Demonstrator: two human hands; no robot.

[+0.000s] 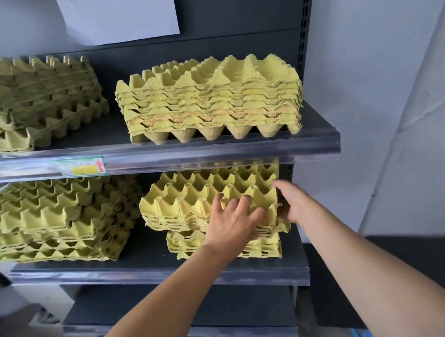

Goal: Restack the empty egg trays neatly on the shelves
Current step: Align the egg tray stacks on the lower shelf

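Head view: on the right of the lower dark grey metal shelf, the yellow-green moulded-pulp egg trays sit as two nested lots, and the upper bundle is skewed on the lower bundle. The upper bundle's left end overhangs well past the lower bundle's left edge, and its front edge runs at an angle to the shelf lip. Its long axis runs roughly left-right, so nearly all of it lies left of and behind the fingers. Both hands are at the front-right corner. The left hand lies on top near the front edge, fingers spread and pressing onto the peaks, thumb along the edge, not closed round anything. The right hand wraps the right-hand edge at that corner, thumb up along the side; its fingertips are hidden behind the trays. The right hand is nearer the end that has to act as the pivot. Probable fix: slide the bundle right and swing its left end back until it is flush, like the neat stack on the shelf above.
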